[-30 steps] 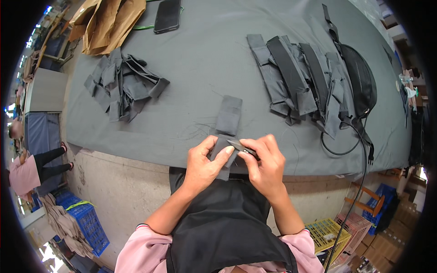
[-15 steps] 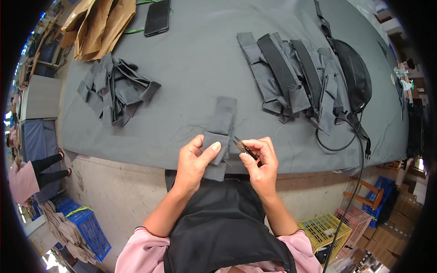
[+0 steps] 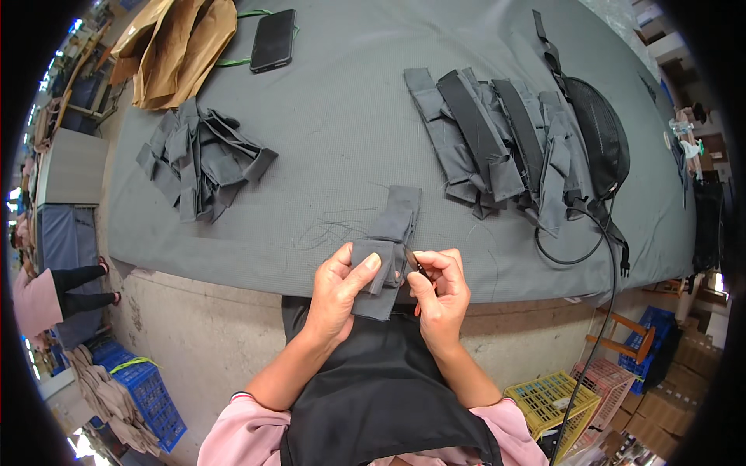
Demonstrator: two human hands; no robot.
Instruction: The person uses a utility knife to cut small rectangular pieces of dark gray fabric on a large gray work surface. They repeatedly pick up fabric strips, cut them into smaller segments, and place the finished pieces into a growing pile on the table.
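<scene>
My left hand (image 3: 338,291) pinches a folded grey fabric strip (image 3: 395,213) near the table's front edge, thumb on top. Small dark thread snips (image 3: 417,268) are gripped between the thumb and fingers of my right hand (image 3: 440,299). Their tip touches or nearly touches the strip's right edge; whether the blades are closed I cannot tell. Loose dark threads (image 3: 338,231) lie on the table just beyond my left hand. A tangled pile of grey fabric strips (image 3: 203,159) is at the left, and a row of similar strips (image 3: 482,140) lies at the right.
The grey-covered table (image 3: 334,132) carries a brown paper bag (image 3: 183,54) and a black phone (image 3: 273,40) at far left. A black pouch (image 3: 597,136) with a cable (image 3: 610,295) lies right. Yellow (image 3: 556,400) and blue crates (image 3: 148,392) stand below. Another person (image 3: 47,299) stands at left.
The snips have come up against the strip's right edge. The strip and both hands sit slightly lower in view, and the strip's far end leans more to the right.
</scene>
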